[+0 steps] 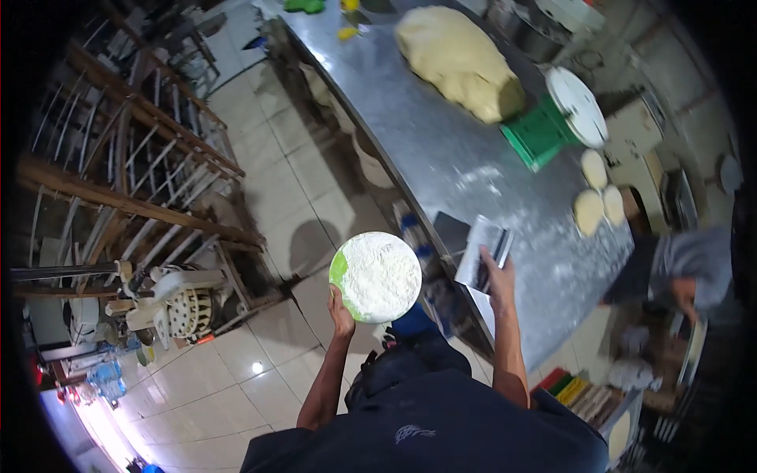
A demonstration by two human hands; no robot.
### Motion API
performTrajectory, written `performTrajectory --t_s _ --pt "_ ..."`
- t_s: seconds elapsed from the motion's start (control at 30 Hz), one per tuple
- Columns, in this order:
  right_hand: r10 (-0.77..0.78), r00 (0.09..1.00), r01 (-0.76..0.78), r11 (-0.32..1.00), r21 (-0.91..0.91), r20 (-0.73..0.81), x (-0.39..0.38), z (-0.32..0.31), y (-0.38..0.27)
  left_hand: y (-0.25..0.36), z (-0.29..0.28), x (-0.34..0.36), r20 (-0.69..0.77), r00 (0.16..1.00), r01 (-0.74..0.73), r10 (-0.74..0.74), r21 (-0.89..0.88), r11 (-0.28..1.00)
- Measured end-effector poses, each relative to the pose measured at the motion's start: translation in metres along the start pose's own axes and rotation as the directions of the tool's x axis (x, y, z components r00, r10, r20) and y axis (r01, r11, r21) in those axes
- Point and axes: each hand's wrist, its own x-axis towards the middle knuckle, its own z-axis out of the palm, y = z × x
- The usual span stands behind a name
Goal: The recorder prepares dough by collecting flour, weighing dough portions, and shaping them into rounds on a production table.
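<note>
Flour bowl [338, 272] and scraper [475, 254] in hands [500, 282]

- The left hand [341, 314] gripped a green bowl [338, 272] of flour [384, 276] by its side, over the floor [272, 347].
- The right hand [498, 280] held a metal scraper [475, 256] at the edge of the table [386, 106].
- A large dough mass [461, 63] lay on the table, beside a green scale [544, 132].
- Three small dough pieces [588, 211] sat together near the scale.
- Another person [698, 264] stood at the right.
- A wooden rack [130, 193] stood at the left.
</note>
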Motion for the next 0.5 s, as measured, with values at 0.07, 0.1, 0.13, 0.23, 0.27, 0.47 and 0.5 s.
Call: performTrajectory --t_s 0.07,0.1,0.13,0.23,0.27,0.47,0.5 --pt "0.048 0.999 -0.048 0.995 0.088 0.002 0.029 0.031 -0.020 0.045 0.007 0.036 -0.027 1.000 0.001 -0.003 -0.069 0.998" --pt "0.070 0.997 -0.072 0.993 0.097 0.017 0.041 0.052 -0.040 0.076 0.017 0.054 -0.016 0.998 -0.055 0.054 -0.081 0.995" --pt "0.066 0.997 -0.068 0.993 0.092 0.027 0.060 0.073 -0.058 0.100 0.024 0.076 -0.011 0.994 -0.110 0.109 -0.094 0.989" --pt "0.040 0.973 -0.078 0.984 0.158 0.229 0.129 0.143 -0.104 0.159 0.023 0.151 -0.125 0.991 -0.073 0.050 -0.182 0.981" --pt "-0.083 0.996 0.086 0.991 -0.107 0.032 0.166 0.171 -0.106 0.176 0.020 0.176 -0.123 0.986 -0.137 0.112 -0.215 0.967" --pt "-0.314 0.949 0.289 0.880 -0.376 -0.005 0.289 0.296 -0.209 0.250 -0.031 0.320 0.086 0.760 -0.575 0.644 0.551 0.605" --pt "-0.317 0.948 0.297 0.915 -0.273 -0.029 0.315 0.309 -0.222 0.272 -0.020 0.344 0.088 0.756 -0.584 0.649 0.539 0.607"
